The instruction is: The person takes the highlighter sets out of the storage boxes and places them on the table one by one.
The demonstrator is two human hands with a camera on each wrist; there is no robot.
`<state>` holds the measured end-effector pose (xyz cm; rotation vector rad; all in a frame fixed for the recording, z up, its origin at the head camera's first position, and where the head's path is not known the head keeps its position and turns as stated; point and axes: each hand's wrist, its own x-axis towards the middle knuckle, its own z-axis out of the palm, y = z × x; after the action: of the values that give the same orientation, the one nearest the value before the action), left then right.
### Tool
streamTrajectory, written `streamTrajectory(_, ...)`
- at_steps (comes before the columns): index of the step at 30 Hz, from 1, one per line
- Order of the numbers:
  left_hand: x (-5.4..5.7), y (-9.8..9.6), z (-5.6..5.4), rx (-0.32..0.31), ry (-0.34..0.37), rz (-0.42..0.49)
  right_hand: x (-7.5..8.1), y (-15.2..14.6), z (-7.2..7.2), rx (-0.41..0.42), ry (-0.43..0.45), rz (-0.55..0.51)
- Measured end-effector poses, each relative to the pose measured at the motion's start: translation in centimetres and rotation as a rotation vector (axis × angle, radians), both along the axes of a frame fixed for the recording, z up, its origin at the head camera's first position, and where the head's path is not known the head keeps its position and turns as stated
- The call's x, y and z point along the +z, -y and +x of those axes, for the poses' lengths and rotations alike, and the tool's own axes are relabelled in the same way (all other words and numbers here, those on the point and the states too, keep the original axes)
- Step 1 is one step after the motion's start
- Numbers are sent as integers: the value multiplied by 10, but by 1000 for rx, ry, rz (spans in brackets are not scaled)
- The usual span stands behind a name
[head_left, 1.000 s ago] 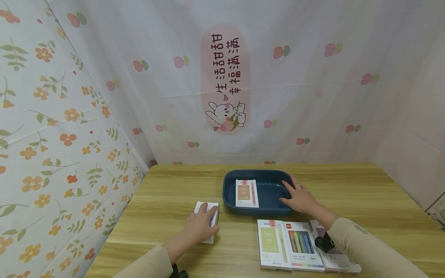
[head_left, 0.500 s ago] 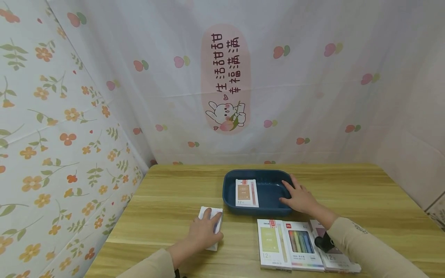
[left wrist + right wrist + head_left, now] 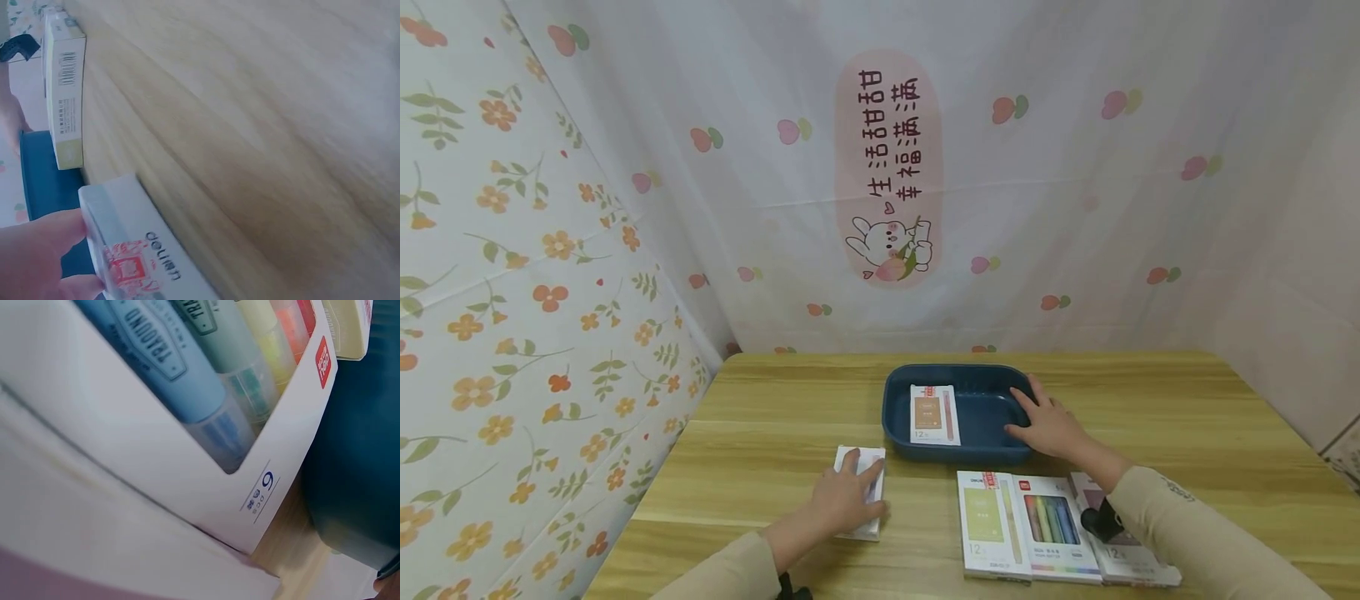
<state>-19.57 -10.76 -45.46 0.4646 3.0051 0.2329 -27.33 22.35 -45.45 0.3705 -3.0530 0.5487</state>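
Observation:
My left hand [image 3: 844, 498] grips a slim white pen box [image 3: 871, 527] from above, fingers spread over its top and thumb at the right edge. In the left wrist view, the box [image 3: 150, 250] stands out close up with a red seal and "deli" lettering. My right hand [image 3: 1054, 427] holds the right rim of a dark blue tray [image 3: 958, 454], its thumb and a finger reaching inside the wall. Within the tray, on its left side, lies a white pen box with a brown label [image 3: 931, 414].
In front of the tray, several boxes lie side by side: a green-labelled box [image 3: 988, 525], a windowed highlighter box [image 3: 1052, 533] and a purple-labelled box [image 3: 1138, 562] partly under my right sleeve. The wooden table [image 3: 760, 400] ends at a printed curtain [image 3: 760, 300].
My left hand has moved the white box slightly right and toward me, turning it a little. My right hand and the tray have stayed in place.

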Motion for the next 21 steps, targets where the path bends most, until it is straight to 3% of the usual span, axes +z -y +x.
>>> streamTrajectory(8, 6, -5, -1, -13, 119, -40, 1, -1, 2, 10, -5, -15)
streamTrajectory(13, 9, -9, -1, -33, 154, -60, 1, -1, 2, 12, -4, -15)
streamTrajectory(21, 12, -18, 5, -40, 190, -8, 1, -1, 1, 12, 3, -8)
